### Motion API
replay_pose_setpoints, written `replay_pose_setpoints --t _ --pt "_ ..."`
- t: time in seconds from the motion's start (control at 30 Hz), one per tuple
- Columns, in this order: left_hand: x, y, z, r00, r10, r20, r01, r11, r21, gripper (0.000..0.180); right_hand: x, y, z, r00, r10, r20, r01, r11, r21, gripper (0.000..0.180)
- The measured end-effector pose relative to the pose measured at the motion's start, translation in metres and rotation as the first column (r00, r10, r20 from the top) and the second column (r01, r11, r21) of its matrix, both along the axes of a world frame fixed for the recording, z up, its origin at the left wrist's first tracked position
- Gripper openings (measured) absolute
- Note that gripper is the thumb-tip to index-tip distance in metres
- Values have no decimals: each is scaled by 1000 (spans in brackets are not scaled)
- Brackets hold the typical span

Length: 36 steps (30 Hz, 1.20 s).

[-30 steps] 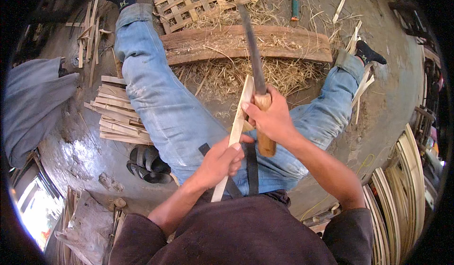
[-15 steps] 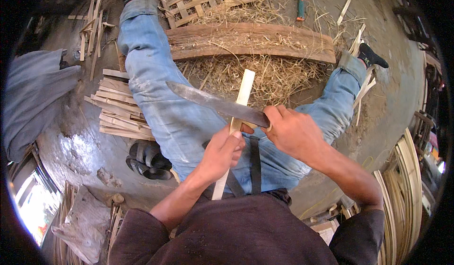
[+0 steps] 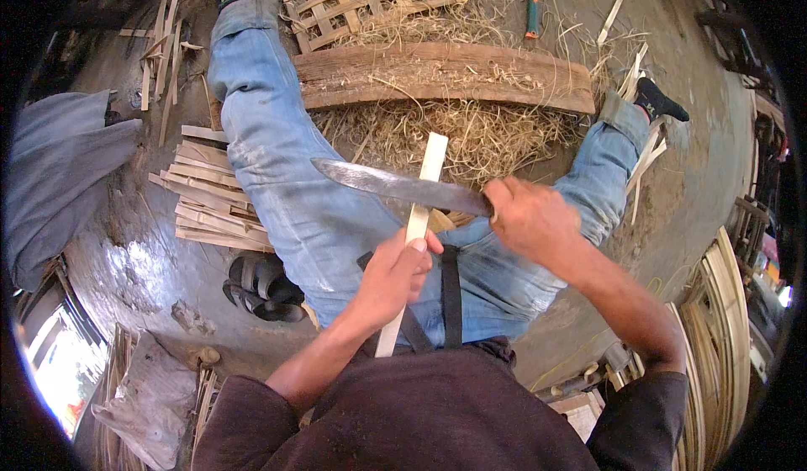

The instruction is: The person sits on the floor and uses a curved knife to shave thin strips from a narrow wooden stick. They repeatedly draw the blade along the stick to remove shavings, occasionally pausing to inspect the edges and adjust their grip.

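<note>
Between my legs, my left hand (image 3: 395, 277) is closed round a pale bamboo strip (image 3: 431, 158), which stands up past the thumb and runs down toward my waist. My right hand (image 3: 531, 220) grips the handle of a long knife (image 3: 399, 187), its handle mostly hidden in the fist. The blade points left and lies across the strip above my left hand. A second pale piece (image 3: 439, 221) shows just under the blade, beside the strip; what it belongs to is hidden.
A wooden plank (image 3: 445, 71) lies ahead across shavings (image 3: 471, 143), with a woven bamboo panel (image 3: 370, 4) and a hammer (image 3: 532, 8) beyond. Left are stacked bamboo strips (image 3: 220, 193), dark sandals (image 3: 262, 286) and grey cloth (image 3: 67, 168). Long strips (image 3: 727, 328) stand at right.
My right hand has moved a little to the right with the knife, and the blade lies flatter across the strip. The strip's top end has dropped slightly; my left hand keeps its hold.
</note>
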<state>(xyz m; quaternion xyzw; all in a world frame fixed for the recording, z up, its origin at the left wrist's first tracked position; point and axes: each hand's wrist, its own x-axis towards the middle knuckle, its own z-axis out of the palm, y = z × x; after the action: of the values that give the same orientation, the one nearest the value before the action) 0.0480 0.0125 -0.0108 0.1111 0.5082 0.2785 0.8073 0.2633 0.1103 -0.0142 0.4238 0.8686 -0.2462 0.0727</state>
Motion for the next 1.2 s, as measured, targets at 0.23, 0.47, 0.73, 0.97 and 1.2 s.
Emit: replay_pose_setpoints --t 0.23,0.47,0.73,0.97,1.2 --pt "-3 2 5 996 72 60 -72 997 3 24 -4 9 7 1000 16 16 -17 998 55 22" --pt "-3 2 2 990 92 106 -89 995 -35 25 -7 11 9 1000 5 31 -6 1000 22 18" --pt "1 3 0 988 109 111 -106 994 -36 22 -14 11 21 996 38 75 -34 998 -47 13" --pt "6 5 10 985 94 143 -90 995 -38 20 -11 17 21 994 -32 102 38 997 -62 10" --pt "8 4 9 989 100 105 -97 995 -36 21 -11 16 31 998 54 14 -54 998 -15 15"
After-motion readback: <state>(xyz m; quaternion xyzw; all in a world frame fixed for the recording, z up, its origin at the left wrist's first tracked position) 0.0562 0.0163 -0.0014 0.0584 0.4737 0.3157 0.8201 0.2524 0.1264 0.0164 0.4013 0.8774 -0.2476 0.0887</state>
